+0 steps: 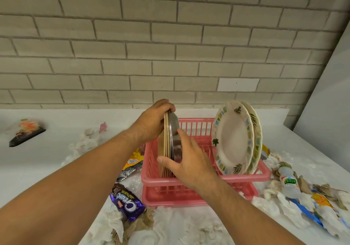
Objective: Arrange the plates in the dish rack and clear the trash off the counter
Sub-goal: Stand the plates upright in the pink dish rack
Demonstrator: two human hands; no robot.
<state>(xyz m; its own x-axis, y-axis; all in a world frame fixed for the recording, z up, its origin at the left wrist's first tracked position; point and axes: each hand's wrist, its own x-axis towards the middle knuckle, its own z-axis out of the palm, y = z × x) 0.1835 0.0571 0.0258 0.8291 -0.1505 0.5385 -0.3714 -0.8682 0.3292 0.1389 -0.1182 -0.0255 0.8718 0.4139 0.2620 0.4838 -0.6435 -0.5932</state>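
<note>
Crumpled white tissues (84,143) ring the pink plastic dish rack (157,182), where the left hand (151,123) and right hand (191,161) clasp upright gold-edged round plates (167,144).

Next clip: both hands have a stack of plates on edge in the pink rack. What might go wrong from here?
1. The stack of thin plates, gripped by the left hand on top and the right hand lower down, may fan out or topple in the pink dish rack if released as one.
2. Sliding it rightward might knock the two leaf-patterned plates standing there.
</note>
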